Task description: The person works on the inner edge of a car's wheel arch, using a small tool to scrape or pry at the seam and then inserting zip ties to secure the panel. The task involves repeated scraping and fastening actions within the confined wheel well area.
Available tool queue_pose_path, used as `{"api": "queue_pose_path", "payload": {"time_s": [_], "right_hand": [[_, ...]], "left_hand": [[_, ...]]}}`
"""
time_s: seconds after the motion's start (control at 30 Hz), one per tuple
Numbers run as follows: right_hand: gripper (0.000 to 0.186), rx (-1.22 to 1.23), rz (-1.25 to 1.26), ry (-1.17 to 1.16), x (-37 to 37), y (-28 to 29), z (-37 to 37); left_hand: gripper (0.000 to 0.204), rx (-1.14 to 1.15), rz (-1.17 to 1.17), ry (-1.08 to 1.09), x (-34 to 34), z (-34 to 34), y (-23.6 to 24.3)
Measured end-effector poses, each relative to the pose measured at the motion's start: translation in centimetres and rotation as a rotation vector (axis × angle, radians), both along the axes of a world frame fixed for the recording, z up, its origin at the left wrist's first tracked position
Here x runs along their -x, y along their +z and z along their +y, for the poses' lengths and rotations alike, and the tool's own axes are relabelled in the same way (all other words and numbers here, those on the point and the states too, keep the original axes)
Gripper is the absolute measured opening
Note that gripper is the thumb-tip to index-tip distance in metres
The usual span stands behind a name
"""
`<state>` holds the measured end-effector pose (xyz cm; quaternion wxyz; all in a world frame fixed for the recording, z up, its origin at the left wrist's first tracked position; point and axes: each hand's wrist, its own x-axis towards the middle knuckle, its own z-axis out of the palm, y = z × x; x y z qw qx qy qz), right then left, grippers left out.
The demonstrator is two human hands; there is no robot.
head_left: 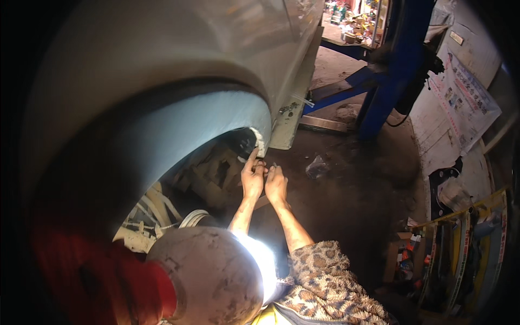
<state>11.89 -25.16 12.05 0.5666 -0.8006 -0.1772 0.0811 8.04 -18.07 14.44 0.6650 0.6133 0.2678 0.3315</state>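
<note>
Under the raised car's wheel arch (216, 114), both hands work at the lower rear corner of the arch liner. My left hand (252, 179) pinches something small against the liner edge (259, 142), index finger pointing up; my right hand (276, 184) is half-curled just beside it, steadying. Best to keep the fingers close together and press squarely, wrists steady.
</note>
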Motion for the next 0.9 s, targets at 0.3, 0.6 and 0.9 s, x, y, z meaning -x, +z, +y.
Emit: {"api": "queue_pose_path", "payload": {"time_s": [0.3, 0.6, 0.9], "right_hand": [[0.024, 0.001, -0.023, -0.131, -8.6, -5.8, -0.4], [0.037, 0.451, -0.406, 0.420, -19.9, -7.5, 4.2], [0.035, 0.455, -0.711, 0.686, -25.9, -7.8, 7.7]], "left_hand": [[0.035, 0.050, -0.038, 0.189, -1.9, -1.4, 0.0], [0.034, -0.043, 0.126, 0.566, -6.1, -4.3, 0.9], [0.040, 0.034, 0.152, 0.660, -5.9, -6.7, 1.3]]}}
